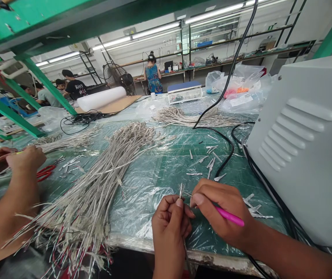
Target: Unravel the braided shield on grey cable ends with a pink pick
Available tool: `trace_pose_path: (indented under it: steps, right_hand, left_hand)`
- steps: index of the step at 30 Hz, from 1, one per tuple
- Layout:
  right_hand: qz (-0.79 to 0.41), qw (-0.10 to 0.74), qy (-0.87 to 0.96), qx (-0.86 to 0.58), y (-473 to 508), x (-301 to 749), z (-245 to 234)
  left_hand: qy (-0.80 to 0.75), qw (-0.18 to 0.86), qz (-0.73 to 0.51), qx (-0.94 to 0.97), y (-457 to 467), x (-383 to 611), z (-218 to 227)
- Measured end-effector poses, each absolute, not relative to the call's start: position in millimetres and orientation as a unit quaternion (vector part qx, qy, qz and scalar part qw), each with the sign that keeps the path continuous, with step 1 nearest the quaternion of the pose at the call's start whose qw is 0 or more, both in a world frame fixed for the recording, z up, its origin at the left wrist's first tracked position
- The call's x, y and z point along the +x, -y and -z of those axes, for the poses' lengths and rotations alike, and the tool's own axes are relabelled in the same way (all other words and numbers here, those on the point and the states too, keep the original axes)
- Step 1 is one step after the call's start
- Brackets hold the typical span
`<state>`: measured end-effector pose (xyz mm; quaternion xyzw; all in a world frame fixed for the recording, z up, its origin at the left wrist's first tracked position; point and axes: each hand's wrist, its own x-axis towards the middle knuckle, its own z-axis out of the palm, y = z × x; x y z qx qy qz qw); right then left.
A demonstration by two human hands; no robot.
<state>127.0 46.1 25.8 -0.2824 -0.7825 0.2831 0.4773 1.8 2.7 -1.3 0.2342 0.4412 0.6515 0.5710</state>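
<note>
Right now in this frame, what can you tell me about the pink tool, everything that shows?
The pink tool is slim, with a smooth, bright handle that looks like plastic. The right hand grips it much like a pen, hiding its middle. The handle's rear end juts out toward the picture's lower right. A thin tip seems to emerge at the fingertips, pointing toward the silvery cable end in the left hand; whether they touch is too fine to tell.

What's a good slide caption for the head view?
Left hand pinches a silver-tipped cable, right hand holds a slim pink-handled tool, beside a bundle of thin grey cables.
</note>
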Motion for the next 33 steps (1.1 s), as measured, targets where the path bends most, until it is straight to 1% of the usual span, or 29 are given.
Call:
trace_pose_path:
  steps: [8, 26, 33]
  right_hand:
    - [-0.29, 0.445, 0.797, -0.287, -45.9, 128.2, -23.7]
    - [-0.286, 0.447, 0.795, -0.294, -45.6, 126.6, -25.7]
    - [-0.27, 0.472, 0.757, -0.362, -49.0, 125.5, -21.3]
  left_hand:
    - [-0.437, 0.571, -0.656, 0.229, -2.5, 1.3, 4.0]
    - [-0.451, 0.575, -0.64, 0.235, -2.1, 1.9, 4.5]
    - [-0.468, 0.567, -0.62, 0.273, -4.0, 1.7, 3.0]
